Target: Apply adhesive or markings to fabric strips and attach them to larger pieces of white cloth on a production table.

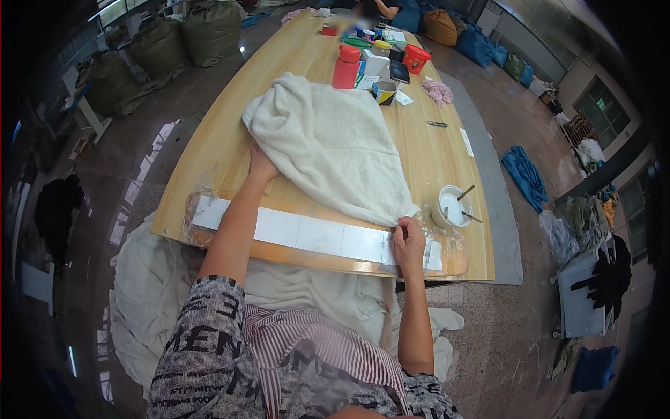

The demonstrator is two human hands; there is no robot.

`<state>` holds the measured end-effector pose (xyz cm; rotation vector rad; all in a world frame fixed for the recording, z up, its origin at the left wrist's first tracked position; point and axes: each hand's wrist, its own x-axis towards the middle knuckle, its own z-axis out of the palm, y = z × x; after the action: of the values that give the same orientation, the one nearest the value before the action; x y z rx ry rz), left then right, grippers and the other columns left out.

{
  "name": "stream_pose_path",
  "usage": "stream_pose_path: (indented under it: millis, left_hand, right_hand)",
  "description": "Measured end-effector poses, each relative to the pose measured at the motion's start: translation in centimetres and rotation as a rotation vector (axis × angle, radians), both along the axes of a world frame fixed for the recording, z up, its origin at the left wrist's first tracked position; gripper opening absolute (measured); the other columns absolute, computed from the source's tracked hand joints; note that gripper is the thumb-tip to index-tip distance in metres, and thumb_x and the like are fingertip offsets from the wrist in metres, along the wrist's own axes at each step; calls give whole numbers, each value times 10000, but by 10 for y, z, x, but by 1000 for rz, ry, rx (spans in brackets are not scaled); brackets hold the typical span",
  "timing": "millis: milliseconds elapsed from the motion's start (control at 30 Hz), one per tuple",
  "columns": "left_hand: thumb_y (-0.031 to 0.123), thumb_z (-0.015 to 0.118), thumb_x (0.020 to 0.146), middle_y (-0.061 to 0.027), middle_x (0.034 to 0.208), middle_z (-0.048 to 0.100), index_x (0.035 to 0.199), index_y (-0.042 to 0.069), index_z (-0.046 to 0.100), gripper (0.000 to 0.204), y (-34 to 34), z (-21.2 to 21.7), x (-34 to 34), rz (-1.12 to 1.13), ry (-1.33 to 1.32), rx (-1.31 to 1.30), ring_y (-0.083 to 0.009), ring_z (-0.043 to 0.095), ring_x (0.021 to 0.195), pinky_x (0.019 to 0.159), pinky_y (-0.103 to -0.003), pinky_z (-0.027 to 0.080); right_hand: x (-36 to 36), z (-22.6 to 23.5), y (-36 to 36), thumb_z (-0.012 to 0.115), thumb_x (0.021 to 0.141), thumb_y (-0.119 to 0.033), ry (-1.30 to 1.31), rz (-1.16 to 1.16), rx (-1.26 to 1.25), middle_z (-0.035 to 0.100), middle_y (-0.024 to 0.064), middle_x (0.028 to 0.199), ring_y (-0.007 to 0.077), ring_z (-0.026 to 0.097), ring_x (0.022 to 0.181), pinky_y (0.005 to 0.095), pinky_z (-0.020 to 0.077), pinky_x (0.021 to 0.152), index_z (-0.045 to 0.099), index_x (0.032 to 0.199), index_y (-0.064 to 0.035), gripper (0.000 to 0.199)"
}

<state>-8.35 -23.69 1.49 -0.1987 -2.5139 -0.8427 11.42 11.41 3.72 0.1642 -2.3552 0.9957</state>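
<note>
A cream-white fleece piece (335,140) lies across the wooden table (202,153), bunched at its far left and narrowing to a corner at the near right. My right hand (409,244) pinches that corner, its fingers closed, just above a long white marked strip (307,234). At the fleece's left edge, my left hand (262,165) reaches in under the cloth, which hides most of its fingers. The strip is fixed along the near edge on a brown board, with clear tape at both ends. My left forearm crosses over the strip.
Right of my right hand stands a white tub (452,207) of white stuff with sticks in it. Small snips (437,123) lie farther up. A red bottle (346,68), a red tub (417,59) and boxes stand beyond the fleece. More white fleece (150,279) hangs below the near edge.
</note>
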Motion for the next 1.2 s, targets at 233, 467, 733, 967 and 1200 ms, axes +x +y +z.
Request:
stream_pose_path:
  millis: [233, 467, 733, 967, 1200]
  left_hand:
    - [683, 437, 787, -100, 1572, 49, 1505, 210, 96, 924, -9, -9, -14, -28, -258, -134, -299, 60, 1441, 1112, -564, 42]
    - [690, 440, 784, -104, 1571, 54, 1505, 190, 79, 949, 3, 2, -10, 23, -245, -241, -290, 63, 1442, 1122, -550, 30]
    - [379, 665, 800, -206, 1480, 300, 1428, 34, 306, 802, -53, -21, -4, -388, -448, -296, -303, 304, 1362, 1132, -358, 215]
    - [200, 640, 708, -181, 701, 658, 772, -27, 673, 238, -49, 78, 7, -281, -328, -266, -316, 644, 618, 607, -396, 516]
    - [139, 655, 750, -132, 842, 668, 891, 25, 644, 182, 2, 61, 16, -132, -342, -210, -258, 649, 737, 657, -356, 533]
  right_hand:
    - [-7, -1, -1, 551, 784, 10, -30, -4, -4, 572, 157, 871, 318, 575, 805, 366, 467, 725, 560, 889, 2, 106]
    - [1, -1, 1, 555, 788, 2, -43, -26, -50, 573, 166, 876, 320, 574, 806, 365, 468, 731, 557, 900, 2, 112]
    - [0, -11, -8, 554, 811, -17, -82, 24, -96, 579, 168, 887, 306, 589, 817, 356, 472, 749, 566, 928, 0, 119]
    - [-11, 4, 0, 558, 799, -6, -38, 2, -59, 573, 170, 856, 323, 575, 776, 365, 469, 711, 571, 913, 1, 115]
    - [-11, -3, -3, 554, 799, -5, -26, 20, -93, 567, 162, 843, 315, 572, 759, 363, 469, 699, 566, 906, -2, 108]
